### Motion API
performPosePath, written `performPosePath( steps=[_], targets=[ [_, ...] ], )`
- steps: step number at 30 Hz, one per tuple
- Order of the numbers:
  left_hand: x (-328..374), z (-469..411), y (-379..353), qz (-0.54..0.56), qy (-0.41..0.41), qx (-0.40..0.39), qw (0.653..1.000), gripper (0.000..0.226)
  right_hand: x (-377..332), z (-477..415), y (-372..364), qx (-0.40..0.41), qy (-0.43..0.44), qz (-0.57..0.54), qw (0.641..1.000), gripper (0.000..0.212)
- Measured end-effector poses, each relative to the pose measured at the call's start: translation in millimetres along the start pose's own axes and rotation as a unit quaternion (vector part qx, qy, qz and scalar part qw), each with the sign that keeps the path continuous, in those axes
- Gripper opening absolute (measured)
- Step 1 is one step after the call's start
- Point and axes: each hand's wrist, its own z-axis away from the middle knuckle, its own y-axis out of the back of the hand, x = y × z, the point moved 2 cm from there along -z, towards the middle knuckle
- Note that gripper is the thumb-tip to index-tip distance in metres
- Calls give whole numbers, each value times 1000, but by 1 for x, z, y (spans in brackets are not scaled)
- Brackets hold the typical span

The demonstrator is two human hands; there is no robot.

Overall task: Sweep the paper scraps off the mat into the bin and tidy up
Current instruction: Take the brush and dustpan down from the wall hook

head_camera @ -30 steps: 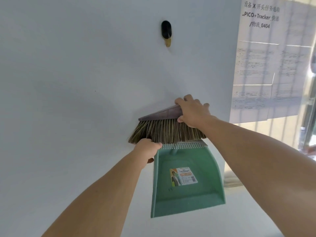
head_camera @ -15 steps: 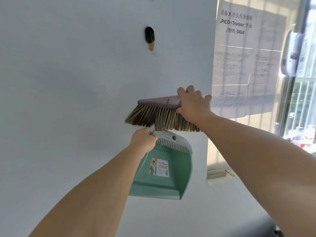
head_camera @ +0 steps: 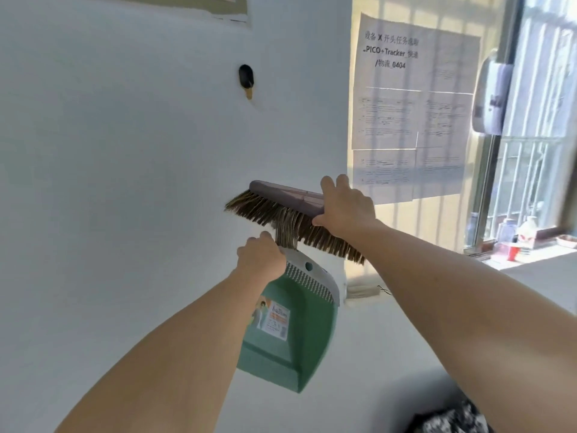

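Right hand (head_camera: pixel 345 204): closed over the right end of the brush (head_camera: pixel 285 214), which is held up near the white wall (head_camera: pixel 125 182), bristles down.
Left hand (head_camera: pixel 260 256): gripped on the top of the green dustpan (head_camera: pixel 290 335), just under the bristles.
Dustpan: hung tilted, open side toward the camera, labelled inside.
Hook (head_camera: pixel 246 77): fixed on the wall above, well apart from the brush.
Papers (head_camera: pixel 412 104): stuck up at right.

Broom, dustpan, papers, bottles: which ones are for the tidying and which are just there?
For the job: broom in right hand; green dustpan in left hand; wall hook, probably.

Just there: taped papers; windowsill bottles.
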Motion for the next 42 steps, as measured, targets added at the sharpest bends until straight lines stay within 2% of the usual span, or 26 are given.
performPosePath(
  steps=[3, 7, 11, 14, 20, 25, 29, 33, 37, 42],
  targets=[
    [24, 39, -11, -5, -6, -28, 1000, 36, 11, 42, 12, -20, 4, -16, 1000, 60],
    [52, 87, -24, -4, -21, -53, 998, 25, 26, 90, 26, -45, 17, -9, 999, 55],
    [66, 127, -33, -23, -35, -57, 997, 9, 42, 128, 32, -72, 8, -8, 997, 36],
    [65, 151, -37, -32, -33, -77, 996, 19, 54, 155, 32, -74, -11, -10, 997, 27],
    [61, 201, -42, -45, 3, -91, 995, 15, 77, 210, 28, -94, -40, -22, 995, 27],
    [52, 246, -43, -32, 17, -103, 994, 24, 80, 264, 24, -111, -58, -39, 991, 23],
    [45, 284, -39, -11, 29, -112, 993, 26, 81, 308, 25, -132, -87, -54, 986, 41],
    [34, 325, -41, -30, 50, -137, 989, 23, 87, 355, 31, -157, -117, -60, 979, 24],
    [26, 362, -50, -71, 48, -170, 982, 21, 95, 394, 37, -183, -115, -50, 975, 25],
    [24, 399, -74, -83, 56, -190, 977, 18, 112, 437, 28, -252, -109, -69, 959, 27]
  ],
)
